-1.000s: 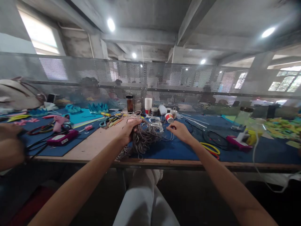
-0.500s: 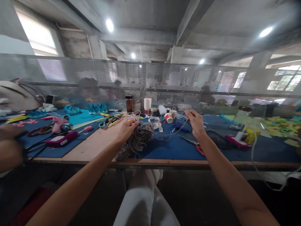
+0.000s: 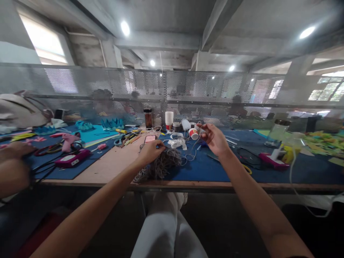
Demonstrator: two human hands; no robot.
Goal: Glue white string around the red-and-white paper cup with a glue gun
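A loose bundle of grey yarn lies at the table's front edge, in front of my lap. My left hand is closed at the top of this bundle, thumb and fingertips pinching yarn. Farther right, my right hand is raised above the blue mat with its fingers bent in a pinch. A thin grey strand loops over the mat and runs up toward those fingertips. Just beyond the left hand lies a phone with a lit screen. Scissors blades show partly behind my right forearm.
Paper cups, a tipped red-and-white cup and a dark jar stand behind. At left are a pink glue gun, a purple box and another person's hand. A glass jar stands at right.
My right hand has moved left, toward the tipped cup. My left hand has shifted slightly right and lower, uncovering the phone. The other person's hand at left has moved a little.
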